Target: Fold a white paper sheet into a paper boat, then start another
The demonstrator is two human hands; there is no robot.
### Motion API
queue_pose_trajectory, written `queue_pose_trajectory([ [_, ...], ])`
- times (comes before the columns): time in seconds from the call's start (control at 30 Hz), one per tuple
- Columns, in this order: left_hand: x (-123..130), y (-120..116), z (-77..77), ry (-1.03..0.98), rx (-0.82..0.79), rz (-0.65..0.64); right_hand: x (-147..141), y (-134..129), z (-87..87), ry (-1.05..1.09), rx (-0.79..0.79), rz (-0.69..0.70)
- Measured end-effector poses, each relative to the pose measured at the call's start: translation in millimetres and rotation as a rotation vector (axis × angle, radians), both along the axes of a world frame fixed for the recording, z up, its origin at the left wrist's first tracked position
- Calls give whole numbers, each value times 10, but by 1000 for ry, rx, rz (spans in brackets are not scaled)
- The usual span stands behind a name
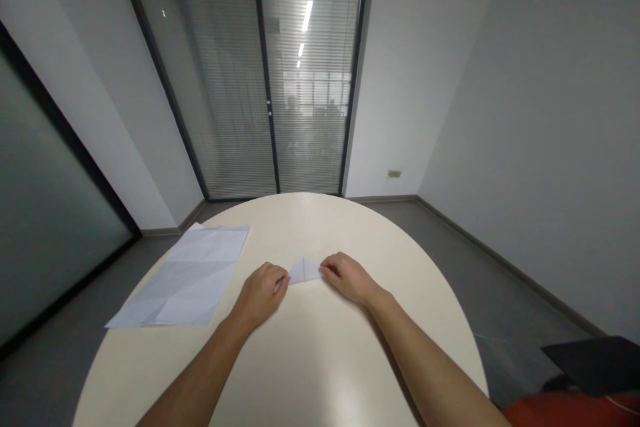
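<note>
Head view, the only 1 given: a small folded paper [304,271] is held between the 2 hands, at about the middle of the tabletop [295,360] from side to side, its peak pointed away from the person. A line runs from the peak down to the base. Left corner is pinched by the left hand [263,292], right corner by the right hand [350,277]. Both grips are narrow, fingertips closed on paper. Whether the paper is pressed flat or slightly lifted cannot be told.

Step in hand, as judged: a paper fold is being handled at its 2 corners, either shaped or lined up. For the next move, an even hold on both corners seems called for, with the centre line kept straight; at this small size a slipped fingertip could skew or crumple the layers.

Edges and room: a large creased sheet [205,273] is laid left of the left hand, apart from it, its outer side reaching the tabletop's left rim. Bare surface is left beyond the peak, to the right of the right hand and between the forearms. The curved rim is well apart from the folded paper. A dark flat object [595,363] is seen off the tabletop, lower right.
</note>
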State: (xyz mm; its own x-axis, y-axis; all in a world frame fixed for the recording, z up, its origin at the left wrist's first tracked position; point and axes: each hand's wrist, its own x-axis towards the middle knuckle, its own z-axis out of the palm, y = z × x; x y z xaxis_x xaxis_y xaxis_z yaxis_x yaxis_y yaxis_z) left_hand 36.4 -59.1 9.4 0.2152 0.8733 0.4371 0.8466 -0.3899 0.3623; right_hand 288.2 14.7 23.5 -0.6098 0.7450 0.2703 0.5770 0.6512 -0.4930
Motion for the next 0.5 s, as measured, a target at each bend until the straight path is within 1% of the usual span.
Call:
queue_pose_trajectory([
  [0.13,-21,15,-49,-18,-35,67,-29,-7,-32,28,-3,-20],
  [0.23,-32,30,-85,-31,-51,84,-37,-6,-66,50,5,-18],
  [0.37,-50,55,-130,-24,-24,44,-42,9,-107,75,55,31],
  [0.5,-66,81,-182,-31,41,-9,-59,18,-118,32,90,65],
])
